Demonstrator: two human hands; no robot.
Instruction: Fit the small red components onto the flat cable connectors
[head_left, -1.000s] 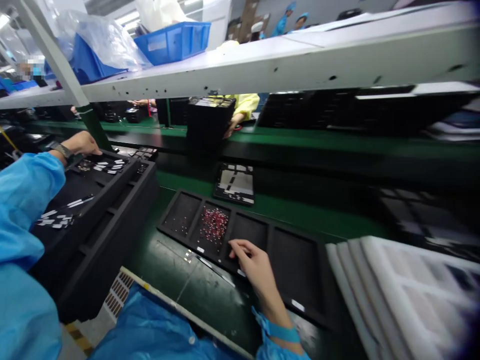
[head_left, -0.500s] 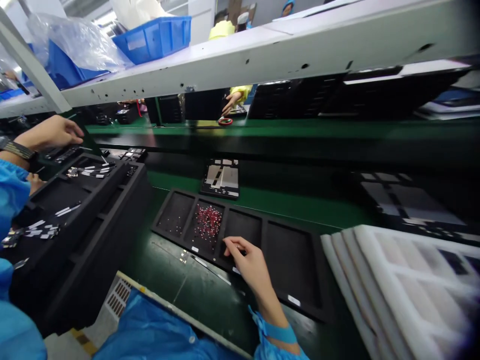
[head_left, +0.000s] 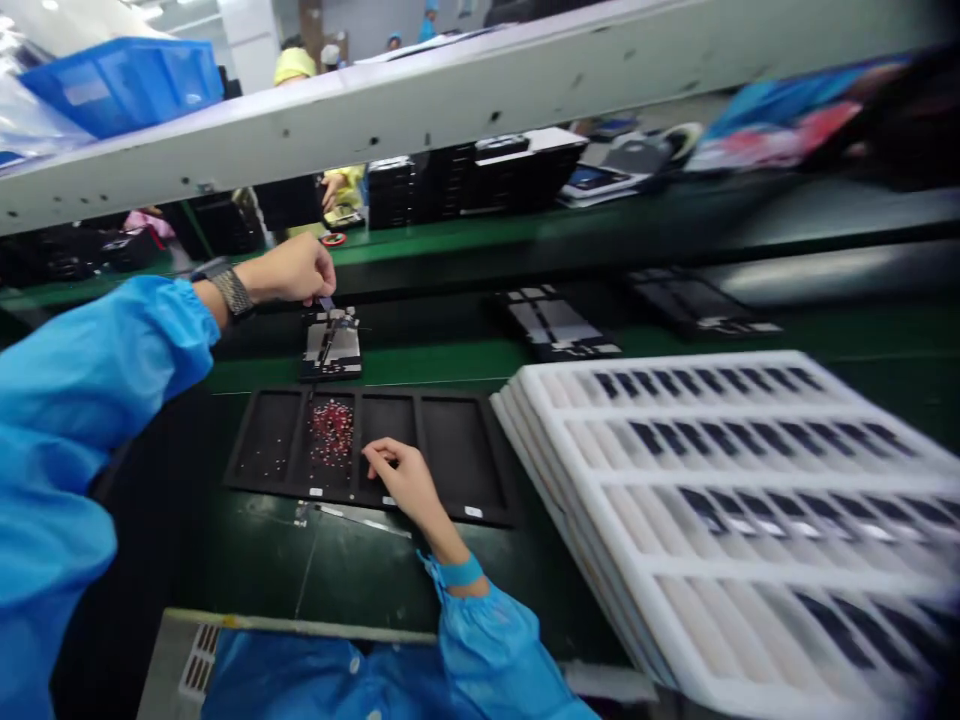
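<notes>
My left hand (head_left: 296,270), with a watch at its wrist, reaches over a dark fixture (head_left: 331,350) bearing light-grey plates. Its fingers are pinched on a small flat greyish part (head_left: 325,302) at the fixture's far edge. My right hand (head_left: 401,480), wearing a blue wristband, hovers by the third compartment of a black divided tray (head_left: 465,455). Thumb and fingertips are pressed together; whatever they may hold is too small to make out. Many tiny red and pale pieces (head_left: 331,430) lie in the second compartment, and a few pale bits in the first.
At the right stands a stack of white foam trays (head_left: 622,480) with rows of dark strips. More fixtures (head_left: 555,320) sit along the back. A thin light strip (head_left: 364,520) lies before the black tray. A white shelf beam (head_left: 450,100) crosses above; beyond it shows a co-worker's hand (head_left: 332,190).
My left hand has moved right, from the black bins at the left to the fixture. My right hand stays near the third compartment. The view has turned right, showing more white trays.
</notes>
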